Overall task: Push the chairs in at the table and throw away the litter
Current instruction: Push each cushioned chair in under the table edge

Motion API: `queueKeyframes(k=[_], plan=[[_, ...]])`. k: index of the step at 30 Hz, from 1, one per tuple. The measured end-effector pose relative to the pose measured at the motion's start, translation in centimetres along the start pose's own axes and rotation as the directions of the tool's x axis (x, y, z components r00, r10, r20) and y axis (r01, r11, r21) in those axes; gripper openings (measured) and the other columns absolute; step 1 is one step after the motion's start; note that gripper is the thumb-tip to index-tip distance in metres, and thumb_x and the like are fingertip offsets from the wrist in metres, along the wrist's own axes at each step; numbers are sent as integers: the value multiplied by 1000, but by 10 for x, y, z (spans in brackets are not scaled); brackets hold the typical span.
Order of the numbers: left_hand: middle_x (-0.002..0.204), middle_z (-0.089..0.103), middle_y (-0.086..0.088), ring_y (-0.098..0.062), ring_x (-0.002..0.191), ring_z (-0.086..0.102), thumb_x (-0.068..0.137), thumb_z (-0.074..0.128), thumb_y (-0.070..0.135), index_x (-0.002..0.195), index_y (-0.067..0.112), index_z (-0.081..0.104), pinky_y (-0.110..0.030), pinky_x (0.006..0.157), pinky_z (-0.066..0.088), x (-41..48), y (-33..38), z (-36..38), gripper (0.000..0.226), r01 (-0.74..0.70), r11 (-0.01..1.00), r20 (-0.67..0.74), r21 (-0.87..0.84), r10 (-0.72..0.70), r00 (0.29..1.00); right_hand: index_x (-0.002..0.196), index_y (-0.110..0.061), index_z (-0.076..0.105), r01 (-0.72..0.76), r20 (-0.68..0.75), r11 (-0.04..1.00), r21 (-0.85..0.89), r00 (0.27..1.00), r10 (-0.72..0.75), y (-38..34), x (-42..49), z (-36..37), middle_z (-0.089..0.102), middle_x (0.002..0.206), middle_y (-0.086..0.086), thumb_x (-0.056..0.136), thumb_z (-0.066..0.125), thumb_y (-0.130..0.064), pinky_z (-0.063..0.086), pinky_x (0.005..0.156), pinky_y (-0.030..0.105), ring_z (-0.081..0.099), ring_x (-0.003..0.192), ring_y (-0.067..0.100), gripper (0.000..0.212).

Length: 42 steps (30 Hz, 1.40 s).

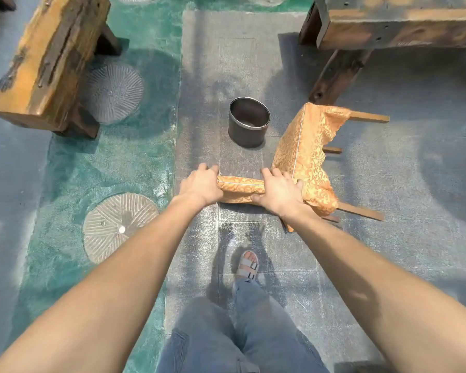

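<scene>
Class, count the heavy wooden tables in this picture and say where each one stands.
2. The left table stands at the upper left. The right table stands at the upper right, beyond the gold-covered chair. Both run off the frame, so more may be hidden.

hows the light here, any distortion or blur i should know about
Head view: hard sunlight, dark shadows under the table and the bench; wide-angle lens bows the forearms outward; the left hand and right hand gripping the chair look sharp, no motion blur evident.
</scene>
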<state>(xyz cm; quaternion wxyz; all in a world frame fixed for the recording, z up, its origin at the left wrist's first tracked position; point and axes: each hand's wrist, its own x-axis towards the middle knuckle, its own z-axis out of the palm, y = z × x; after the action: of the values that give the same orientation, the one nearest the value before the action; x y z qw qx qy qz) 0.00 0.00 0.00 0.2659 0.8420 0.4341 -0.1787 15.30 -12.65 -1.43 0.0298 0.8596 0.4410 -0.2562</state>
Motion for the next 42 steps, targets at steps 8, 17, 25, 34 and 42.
queueKeyframes(k=[8,17,25,34,42], plan=[[145,40,-13,-34,125,53,84,72,20,147,15,40,-50,103,47,81,-51,40,71,71,985,33,-156,-67,997,156,-30,20,-4,94,1000,15,996,3,-19,72,78,36,157,3,82,77,-43,22,115,69,33,144,30,94],[144,38,-11,-30,129,45,79,70,11,145,17,40,-50,107,38,162,-132,83,73,60,986,57,-155,-51,997,159,-33,9,-18,243,1000,-2,970,18,-65,187,181,12,169,0,88,74,-39,6,117,74,5,157,30,97],[153,35,-7,-27,137,41,82,72,15,148,23,38,-57,114,34,213,-192,137,74,34,982,77,-188,-20,997,152,-33,28,-26,221,994,-105,974,48,-60,306,287,37,159,3,90,70,-37,5,119,68,26,150,33,74],[160,29,-11,-34,143,38,81,78,19,152,17,37,-61,120,25,212,-233,162,82,110,991,181,-82,-94,979,102,-16,51,173,229,976,-136,963,-139,-20,339,294,52,78,-4,95,64,-22,36,50,21,52,64,8,16],[151,38,-12,-33,140,40,79,76,15,147,17,40,-58,118,30,199,-189,139,77,38,999,213,13,-40,976,113,-10,47,227,300,958,-174,939,-168,27,279,204,62,97,9,84,70,-18,54,67,37,61,77,29,37]])
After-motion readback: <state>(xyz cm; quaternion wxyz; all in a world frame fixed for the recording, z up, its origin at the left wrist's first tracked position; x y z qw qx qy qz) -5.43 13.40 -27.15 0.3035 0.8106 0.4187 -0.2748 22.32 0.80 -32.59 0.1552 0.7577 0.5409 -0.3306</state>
